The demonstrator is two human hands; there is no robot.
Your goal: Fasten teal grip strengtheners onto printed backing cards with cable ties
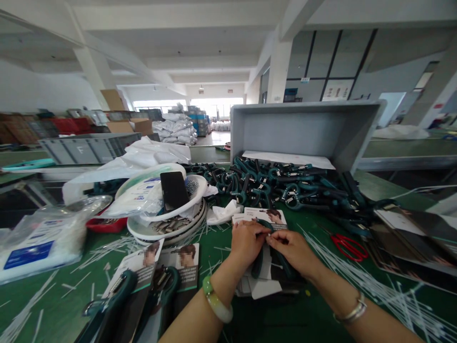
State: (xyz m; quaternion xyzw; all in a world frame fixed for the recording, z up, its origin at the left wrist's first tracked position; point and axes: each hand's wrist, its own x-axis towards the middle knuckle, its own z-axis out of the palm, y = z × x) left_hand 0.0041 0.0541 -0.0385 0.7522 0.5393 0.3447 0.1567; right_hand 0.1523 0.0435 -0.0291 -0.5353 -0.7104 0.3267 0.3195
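Note:
A dark green hand grip exerciser (257, 264) lies on a printed backing card (274, 216), in front of me on a stack of cards. Its two handles point toward me. My left hand (248, 242) is closed over the upper left of the exerciser, fingers bent at its top. My right hand (293, 250) meets it there, thumb and fingertips pinched together. Something small and white shows by those fingertips, too small to name surely. To the left lie carded exercisers (123, 286). White cable ties (342, 267) are spread to the right.
Behind my hands, many loose exercisers (264, 183) spill from a tipped grey crate (303, 128). Red-handled scissors (349, 247) and stacked cards (403, 243) lie right. Left are bowls of metal parts (174, 226), a phone (174, 190), a red tray (106, 225) and plastic bags (43, 245).

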